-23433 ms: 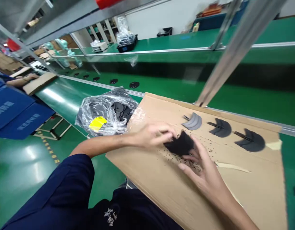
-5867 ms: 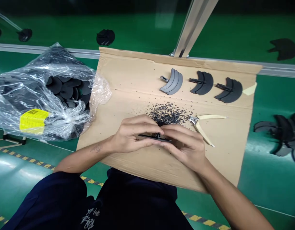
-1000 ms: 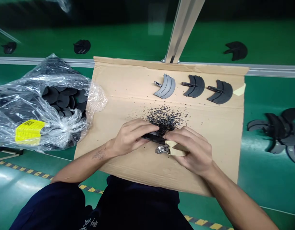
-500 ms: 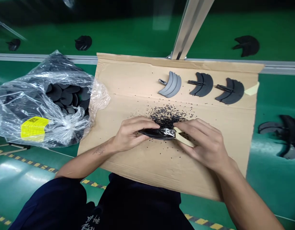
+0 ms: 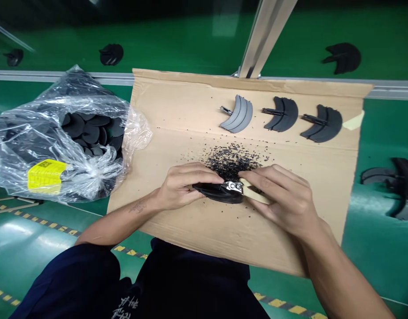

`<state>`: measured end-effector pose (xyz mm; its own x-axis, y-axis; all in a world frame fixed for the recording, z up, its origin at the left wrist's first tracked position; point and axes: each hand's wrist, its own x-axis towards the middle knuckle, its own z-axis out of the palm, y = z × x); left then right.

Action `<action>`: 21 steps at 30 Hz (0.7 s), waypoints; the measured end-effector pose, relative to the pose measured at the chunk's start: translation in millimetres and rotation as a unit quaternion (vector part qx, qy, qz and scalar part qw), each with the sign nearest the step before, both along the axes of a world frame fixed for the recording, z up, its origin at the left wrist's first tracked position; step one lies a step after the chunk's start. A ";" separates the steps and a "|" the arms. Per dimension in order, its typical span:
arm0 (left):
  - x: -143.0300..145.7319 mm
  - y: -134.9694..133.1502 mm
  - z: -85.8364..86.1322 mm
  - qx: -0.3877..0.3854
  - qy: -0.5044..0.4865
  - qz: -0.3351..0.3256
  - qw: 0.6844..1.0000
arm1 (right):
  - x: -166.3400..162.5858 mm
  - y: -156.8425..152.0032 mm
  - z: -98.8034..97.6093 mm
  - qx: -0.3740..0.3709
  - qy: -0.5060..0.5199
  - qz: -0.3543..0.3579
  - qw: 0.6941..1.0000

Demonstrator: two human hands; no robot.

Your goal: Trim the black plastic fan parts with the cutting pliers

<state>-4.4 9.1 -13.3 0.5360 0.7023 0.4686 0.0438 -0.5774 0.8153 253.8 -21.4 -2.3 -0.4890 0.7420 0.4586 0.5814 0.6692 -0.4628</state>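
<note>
My left hand (image 5: 182, 186) grips the left end of a curved black plastic part (image 5: 220, 193), thumb and fingers closed round it. In my right hand (image 5: 286, 192) is a pair of nippers (image 5: 253, 194) with cream handles. Their metal jaws lie against the upper edge of the part; whether they bite into it I cannot tell. Just beyond, a heap of small black trimmings (image 5: 232, 159) is scattered over a cardboard sheet (image 5: 257, 241). Both hands are above this sheet.
Three curved pieces lie along the far side of the cardboard: one grey (image 5: 239, 114), two black (image 5: 282, 114). At left is a clear plastic bag (image 5: 31, 128) of black discs with a yellow label (image 5: 46, 176). More black parts (image 5: 403, 188) rest on the green surface at right.
The black part has tilted, so more of its broad face shows, and it sits slightly lower. The nippers have turned a little with it. Both hands keep their grip.
</note>
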 end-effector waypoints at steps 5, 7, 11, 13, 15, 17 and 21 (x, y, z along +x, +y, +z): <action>1.7 -1.0 -1.3 -0.012 -0.016 0.003 1.000 | -2.2 -2.2 0.6 0.013 0.000 -0.006 1.000; 2.3 -1.4 -1.6 -0.013 -0.022 0.004 1.000 | -3.0 -2.6 1.0 0.015 0.001 -0.006 1.000; 3.3 -1.7 -1.8 -0.003 -0.027 0.000 1.000 | -3.2 -4.5 2.5 0.026 -0.009 -0.011 1.000; 3.6 -1.7 -1.6 -0.001 -0.030 -0.006 1.000 | -2.6 -6.3 3.5 0.026 -0.015 -0.014 0.999; 3.8 -1.8 -1.3 0.004 -0.032 -0.012 0.999 | -2.3 -8.0 4.2 0.023 -0.018 -0.018 0.999; 3.6 -2.1 -0.7 0.008 -0.030 -0.015 0.999 | -2.4 -9.1 4.4 0.013 -0.011 -0.016 1.000; 2.0 -2.9 0.8 -0.005 -0.008 -0.002 1.000 | -2.8 -7.8 3.1 -0.026 0.020 -0.009 0.999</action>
